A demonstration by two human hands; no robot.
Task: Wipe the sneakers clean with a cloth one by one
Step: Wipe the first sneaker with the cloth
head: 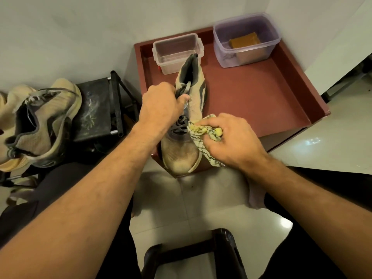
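Gripping the beige sneaker (193, 101) at its laced midsection, the left hand (161, 105) curls its fingers over the upper, thumb against the side. The sneaker lies on the red-brown tray (261, 101), toe toward the person and overhanging the near edge. The right hand (233, 141) holds a bunched yellow-and-grey cloth (203, 133) in curled fingers, pressed against the sneaker's right side. A second sneaker (36, 125) rests on the black rack (94, 109) at left.
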